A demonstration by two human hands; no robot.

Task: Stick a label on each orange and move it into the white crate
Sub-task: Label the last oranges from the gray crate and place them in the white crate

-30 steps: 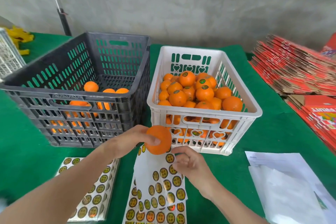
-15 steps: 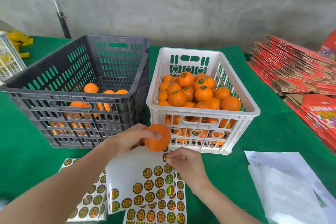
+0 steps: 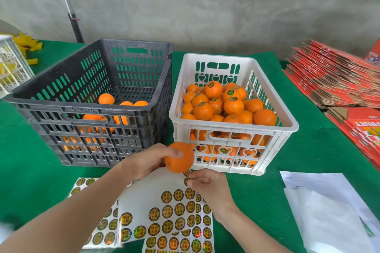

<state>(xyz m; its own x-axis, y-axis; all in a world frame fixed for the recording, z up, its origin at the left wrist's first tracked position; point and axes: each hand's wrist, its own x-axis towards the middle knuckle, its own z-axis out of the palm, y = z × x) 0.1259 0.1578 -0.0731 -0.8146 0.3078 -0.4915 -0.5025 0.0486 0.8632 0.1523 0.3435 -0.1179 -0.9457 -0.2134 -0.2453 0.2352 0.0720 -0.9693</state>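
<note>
left hand (image 3: 148, 162) grips orange (image 3: 180, 158) | right hand (image 3: 209, 186) pinches label (image 3: 187, 181), just below orange | white crate (image 3: 233, 60) directly behind

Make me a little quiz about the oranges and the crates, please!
1. True or false: the left hand holds an orange in front of the white crate.
2. Which looks fuller, the white crate or the dark crate?
3. What are the fingers of the right hand doing? A: pinching a label at the top of the sticker sheet. B: reaching into the dark crate. C: waving in the air.

Key: 1 true. 2 the white crate. 3 A.
</note>
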